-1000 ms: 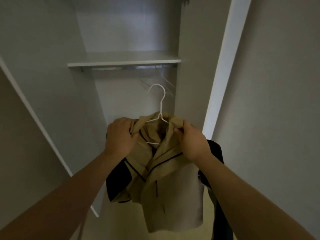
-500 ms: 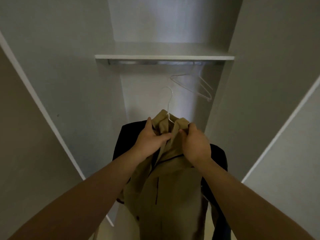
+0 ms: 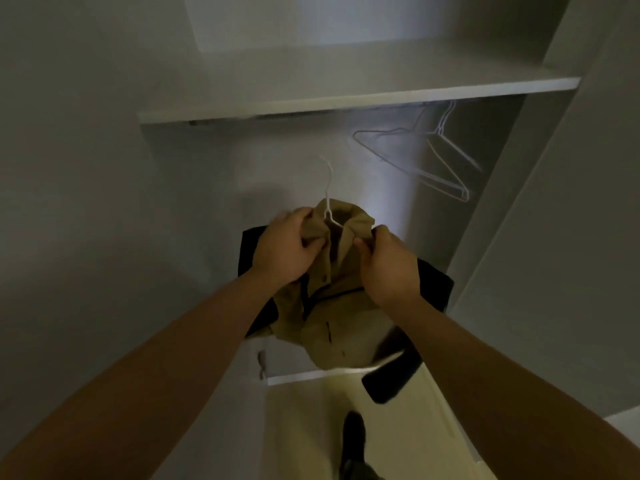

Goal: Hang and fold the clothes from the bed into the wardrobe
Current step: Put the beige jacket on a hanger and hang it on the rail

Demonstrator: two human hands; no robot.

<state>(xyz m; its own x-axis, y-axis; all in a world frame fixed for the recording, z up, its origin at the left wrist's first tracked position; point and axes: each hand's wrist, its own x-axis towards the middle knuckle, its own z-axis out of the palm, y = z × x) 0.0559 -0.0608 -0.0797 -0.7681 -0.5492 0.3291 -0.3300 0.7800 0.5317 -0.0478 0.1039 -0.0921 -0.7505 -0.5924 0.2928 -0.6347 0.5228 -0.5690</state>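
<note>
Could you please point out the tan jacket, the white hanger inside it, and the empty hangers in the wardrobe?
tan jacket [image 3: 346,325]: head view, front panel.
white hanger [image 3: 329,192]: head view, neck below the hook.
empty hangers [image 3: 445,187]: head view, lower bar.

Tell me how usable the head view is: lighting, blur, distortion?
Head view: dim, one bright patch on the wardrobe's white back wall; empty white wire hangers motion-smeared; left hand and right hand gripping the tan collared shirt look sharper; white shelf appears slanted.
</note>
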